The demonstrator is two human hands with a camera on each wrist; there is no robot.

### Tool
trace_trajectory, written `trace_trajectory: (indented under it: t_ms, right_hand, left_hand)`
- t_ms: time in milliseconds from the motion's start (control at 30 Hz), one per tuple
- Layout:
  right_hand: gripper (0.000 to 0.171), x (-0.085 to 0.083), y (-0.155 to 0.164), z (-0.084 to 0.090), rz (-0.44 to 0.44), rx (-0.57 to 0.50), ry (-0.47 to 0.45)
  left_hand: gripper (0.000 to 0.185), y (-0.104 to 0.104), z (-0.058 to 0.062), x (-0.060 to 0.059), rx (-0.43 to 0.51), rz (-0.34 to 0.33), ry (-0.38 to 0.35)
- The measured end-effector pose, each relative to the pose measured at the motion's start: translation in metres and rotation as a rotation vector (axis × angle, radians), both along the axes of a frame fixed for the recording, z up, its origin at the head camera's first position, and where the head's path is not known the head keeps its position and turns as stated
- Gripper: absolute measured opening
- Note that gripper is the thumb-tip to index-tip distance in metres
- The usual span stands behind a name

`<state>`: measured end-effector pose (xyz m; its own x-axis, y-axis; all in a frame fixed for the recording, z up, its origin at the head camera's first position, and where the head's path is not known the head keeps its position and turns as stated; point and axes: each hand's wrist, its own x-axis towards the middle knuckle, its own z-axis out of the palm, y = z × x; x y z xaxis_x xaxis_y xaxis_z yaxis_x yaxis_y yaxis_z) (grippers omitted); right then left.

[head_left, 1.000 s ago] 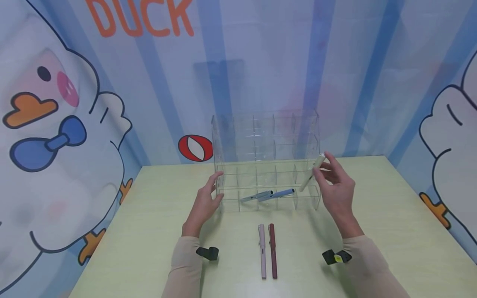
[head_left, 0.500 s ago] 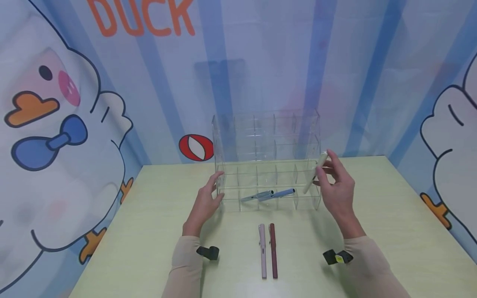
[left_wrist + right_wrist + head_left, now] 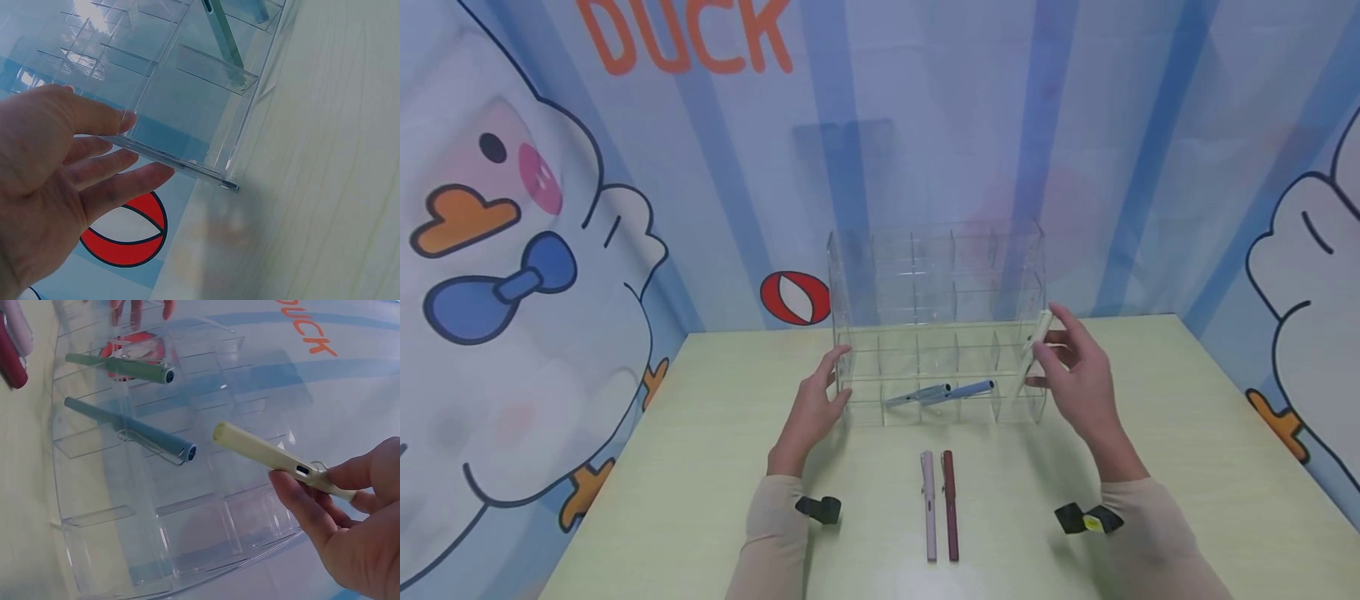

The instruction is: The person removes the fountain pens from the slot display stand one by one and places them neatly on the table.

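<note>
My right hand (image 3: 1078, 375) pinches a pale cream pen (image 3: 256, 450) between thumb and fingers at the right end of a clear acrylic organizer (image 3: 936, 360). The pen is tilted, its lower end overlapping the front right compartment in the head view. At the other end, my left hand (image 3: 811, 408) grips the organizer's left side wall, with the thumb (image 3: 103, 115) on one face and fingers on the other. A greenish pen (image 3: 134, 367) and a blue pen (image 3: 134, 428) lean in separate front compartments, clips showing.
A lilac pen (image 3: 928, 504) and a dark red pen (image 3: 951, 504) lie side by side on the pale wooden table (image 3: 662, 500), in front of the organizer. Behind stands a backdrop (image 3: 940, 125) with blue stripes and printed ducks.
The cream pen shifted slightly right, then back left, and its lower end dropped a little toward the front right compartment. My right wrist moved slightly right. The left hand kept its place.
</note>
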<state>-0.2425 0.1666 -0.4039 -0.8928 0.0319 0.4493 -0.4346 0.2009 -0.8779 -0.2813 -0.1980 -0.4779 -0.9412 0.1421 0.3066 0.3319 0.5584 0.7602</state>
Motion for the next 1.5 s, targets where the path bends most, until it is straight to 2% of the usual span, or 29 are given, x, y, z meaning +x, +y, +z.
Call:
trace_trajectory:
  t_ms: [567,833,1033,1200,1500]
  right_hand:
    - [0.060,0.008,0.005,0.017,0.116,0.082,-0.288]
    - [0.062,0.007,0.012,0.017,0.233,0.041,-0.414]
    - [0.062,0.004,0.016,0.015,0.261,0.078,-0.511]
    - [0.062,0.001,0.017,0.010,0.317,0.093,-0.556]
    - [0.062,-0.005,0.019,0.002,0.449,0.004,-0.613]
  left_hand:
    - [0.072,0.000,-0.001,0.001,-0.003,0.002,0.005]
    - [0.071,0.000,-0.001,0.001,-0.010,0.006,-0.003]
    - [0.071,0.000,-0.001,0.001,-0.008,0.011,-0.010]
    - [0.072,-0.001,-0.003,0.000,-0.009,0.009,-0.003]
    - [0.070,0.000,0.000,0.001,0.000,-0.002,0.007]
